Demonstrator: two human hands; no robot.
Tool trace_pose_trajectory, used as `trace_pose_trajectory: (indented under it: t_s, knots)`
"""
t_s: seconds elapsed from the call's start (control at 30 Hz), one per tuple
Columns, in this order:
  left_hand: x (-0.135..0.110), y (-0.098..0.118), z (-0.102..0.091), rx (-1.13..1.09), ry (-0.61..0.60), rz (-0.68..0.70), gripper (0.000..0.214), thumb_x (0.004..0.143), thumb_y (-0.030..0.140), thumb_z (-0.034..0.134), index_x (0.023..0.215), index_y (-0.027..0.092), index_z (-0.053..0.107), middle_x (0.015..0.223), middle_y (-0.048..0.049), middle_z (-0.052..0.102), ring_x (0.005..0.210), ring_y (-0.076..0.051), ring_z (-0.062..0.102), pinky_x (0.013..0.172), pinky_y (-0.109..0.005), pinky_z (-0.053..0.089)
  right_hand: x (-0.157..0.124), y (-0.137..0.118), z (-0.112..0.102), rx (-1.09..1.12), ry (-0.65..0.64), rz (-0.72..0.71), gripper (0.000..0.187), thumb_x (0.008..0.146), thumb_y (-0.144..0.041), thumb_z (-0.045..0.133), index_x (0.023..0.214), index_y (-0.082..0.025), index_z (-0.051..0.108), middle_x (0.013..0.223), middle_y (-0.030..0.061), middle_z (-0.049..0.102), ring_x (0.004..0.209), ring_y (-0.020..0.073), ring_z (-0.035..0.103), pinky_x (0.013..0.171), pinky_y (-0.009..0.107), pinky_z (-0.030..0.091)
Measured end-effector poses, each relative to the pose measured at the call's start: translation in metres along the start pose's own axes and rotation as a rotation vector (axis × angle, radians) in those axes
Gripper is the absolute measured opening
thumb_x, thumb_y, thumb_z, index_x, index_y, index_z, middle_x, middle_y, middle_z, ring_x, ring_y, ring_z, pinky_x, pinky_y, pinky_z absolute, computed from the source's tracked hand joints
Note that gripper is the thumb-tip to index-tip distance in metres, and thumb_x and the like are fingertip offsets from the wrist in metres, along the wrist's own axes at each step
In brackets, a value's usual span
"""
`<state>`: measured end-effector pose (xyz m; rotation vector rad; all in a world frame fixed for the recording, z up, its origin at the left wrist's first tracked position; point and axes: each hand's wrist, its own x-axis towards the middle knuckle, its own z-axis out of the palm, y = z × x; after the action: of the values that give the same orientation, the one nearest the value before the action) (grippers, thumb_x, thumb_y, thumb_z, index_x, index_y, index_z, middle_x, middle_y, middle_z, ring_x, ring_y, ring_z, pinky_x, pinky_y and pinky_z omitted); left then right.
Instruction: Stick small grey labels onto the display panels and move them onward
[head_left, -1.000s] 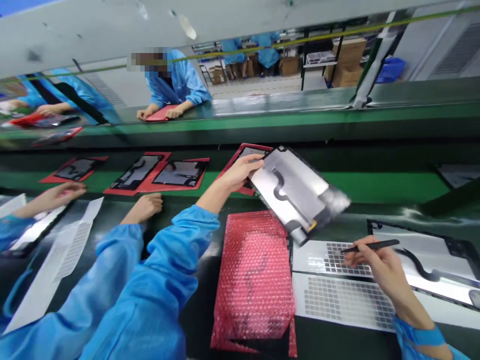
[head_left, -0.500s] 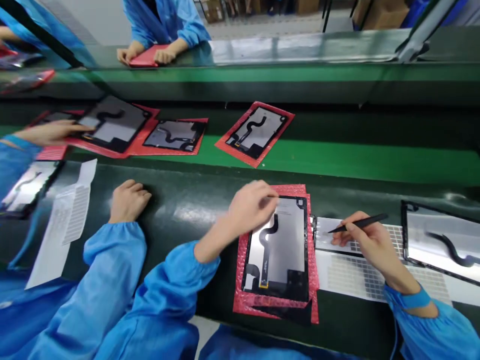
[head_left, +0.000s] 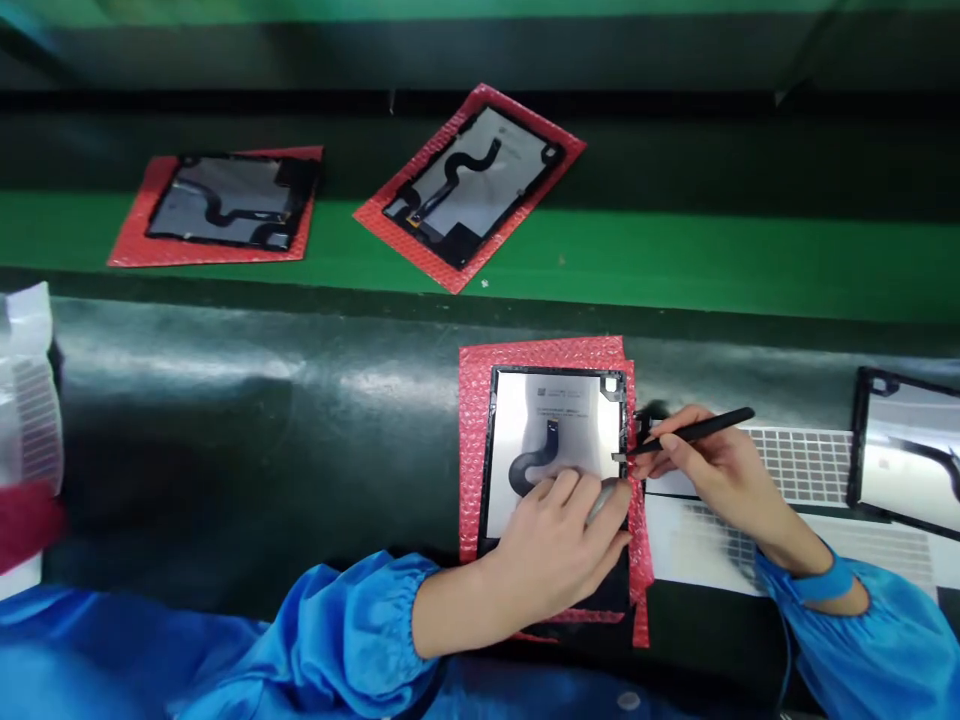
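Note:
A tablet display panel (head_left: 510, 400), silvery with a black border and a wavy black flex cable (head_left: 531, 462), lies on red bubble-wrap bags (head_left: 472, 420) before me. My left hand (head_left: 559, 535) rests over its lower right part with fingers curled. A greyish rounded bit (head_left: 602, 500) shows between them; I cannot make out what it is. In my right hand (head_left: 720, 475) are black tweezers (head_left: 701, 428), pinched near the lower end. Their tip points left at the panel's right edge, beside a small pale piece (head_left: 619, 457). The left hand covers the panel's lower part.
Two more panels on red bags, one at left (head_left: 225, 195) and one mid-view (head_left: 480, 175), lie on the green strip (head_left: 712, 260). White sheets with a grid (head_left: 802, 460) and another panel (head_left: 911, 455) are at right. A blurred red object (head_left: 30, 520) is at far left.
My view has tilted down and closer. My left hand has moved from the panel's top left to its lower right. The tweezers have come left from the grid sheet to the panel's edge.

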<state>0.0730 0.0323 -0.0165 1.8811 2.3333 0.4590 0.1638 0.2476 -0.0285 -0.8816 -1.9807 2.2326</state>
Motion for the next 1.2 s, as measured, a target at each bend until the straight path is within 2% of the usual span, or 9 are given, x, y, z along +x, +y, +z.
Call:
trace_pose_trajectory:
  t_s: [0.17, 0.5, 0.73, 0.9, 1.07, 1.2]
  knots:
    - [0.0, 0.001, -0.002, -0.012, 0.018, -0.005, 0.046, 0.107, 0.034, 0.048, 0.143, 0.006, 0.054, 0.1, -0.0117, 0.069, 0.088, -0.027, 0.067, 0.078, -0.038, 0.058, 0.0, -0.004, 0.004, -0.044, 0.005, -0.041, 0.043, 0.09, -0.065, 0.078, 0.092, -0.023, 0.069, 0.076, 0.0064, 0.08, 0.065, 0.0213, 0.079, 0.065, 0.036, 0.07]
    - [0.005, 0.003, -0.004, 0.017, -0.035, -0.026, 0.054, 0.107, 0.036, 0.045, 0.148, 0.002, 0.052, 0.102, -0.0154, 0.069, 0.088, -0.029, 0.068, 0.075, -0.04, 0.057, -0.001, -0.001, 0.002, -0.018, -0.041, -0.038, 0.038, 0.095, -0.06, 0.075, 0.096, -0.022, 0.07, 0.078, 0.0056, 0.078, 0.071, 0.0216, 0.08, 0.068, 0.034, 0.07]
    - [0.009, 0.003, -0.007, 0.012, -0.022, -0.034, 0.051, 0.105, 0.034, 0.046, 0.143, 0.001, 0.056, 0.099, -0.0149, 0.069, 0.086, -0.029, 0.068, 0.073, -0.039, 0.057, -0.002, 0.0, 0.002, -0.031, -0.037, -0.018, 0.038, 0.095, -0.06, 0.075, 0.097, -0.022, 0.07, 0.08, 0.006, 0.079, 0.073, 0.0227, 0.082, 0.069, 0.035, 0.071]
    - [0.008, 0.001, -0.008, -0.038, -0.042, -0.041, 0.05, 0.106, 0.034, 0.046, 0.145, 0.004, 0.055, 0.104, -0.0156, 0.07, 0.092, -0.029, 0.07, 0.076, -0.039, 0.058, 0.001, -0.01, 0.0, -0.009, 0.006, -0.023, 0.042, 0.092, -0.065, 0.076, 0.094, -0.024, 0.068, 0.075, 0.0052, 0.079, 0.066, 0.0231, 0.081, 0.064, 0.036, 0.071]
    - [0.009, -0.004, -0.008, -0.107, -0.084, -0.078, 0.059, 0.107, 0.041, 0.046, 0.154, 0.005, 0.045, 0.109, -0.0162, 0.07, 0.096, -0.029, 0.071, 0.075, -0.038, 0.059, -0.029, -0.023, -0.025, -0.068, 0.198, -0.148, 0.032, 0.093, -0.059, 0.078, 0.093, -0.028, 0.069, 0.075, 0.005, 0.08, 0.062, 0.0261, 0.08, 0.059, 0.041, 0.07]
    - [0.013, 0.001, -0.009, -0.046, -0.045, -0.093, 0.06, 0.106, 0.045, 0.048, 0.148, 0.002, 0.053, 0.108, -0.0179, 0.07, 0.097, -0.03, 0.07, 0.076, -0.039, 0.058, -0.07, -0.007, -0.045, -0.178, 0.217, -0.151, 0.025, 0.096, -0.052, 0.077, 0.097, -0.028, 0.072, 0.077, 0.0059, 0.08, 0.064, 0.0256, 0.08, 0.06, 0.036, 0.07]
